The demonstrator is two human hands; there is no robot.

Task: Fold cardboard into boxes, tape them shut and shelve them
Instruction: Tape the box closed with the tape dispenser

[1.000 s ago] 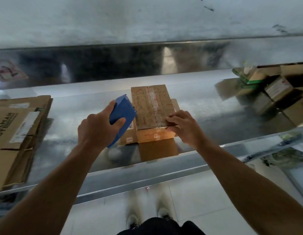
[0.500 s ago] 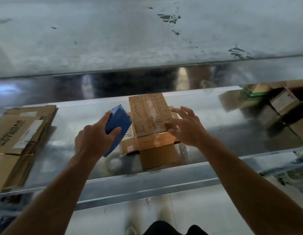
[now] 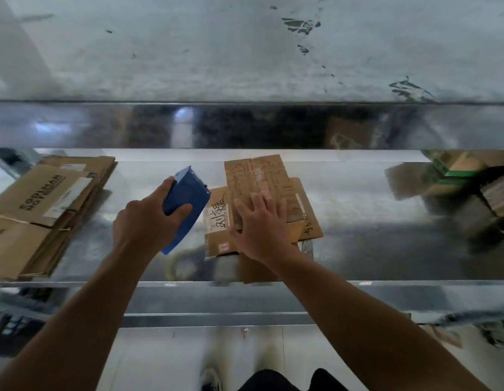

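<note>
- The small cardboard box [image 3: 256,179] is brown, with red scribbles on its top. A white label with black writing is on its left flap. Flaps stick out at its sides.
- The box sits in the middle of the shiny table, near the front edge.
- The left hand [image 3: 145,224] is just left of the box. Its fingers curl tight around a blue tape dispenser [image 3: 189,204], which is tilted.
- The right hand [image 3: 262,227] lies flat on top of the box, fingers straight and spread, pressing down.
- The metal table [image 3: 372,221] is shiny like a mirror.
- A stack of flat cardboard [image 3: 45,210] lies at the far left.
- A blurry pile of boxes [image 3: 476,193] sits at the far right.
- A gray, scuffed wall [image 3: 217,52] stands behind the table.
</note>
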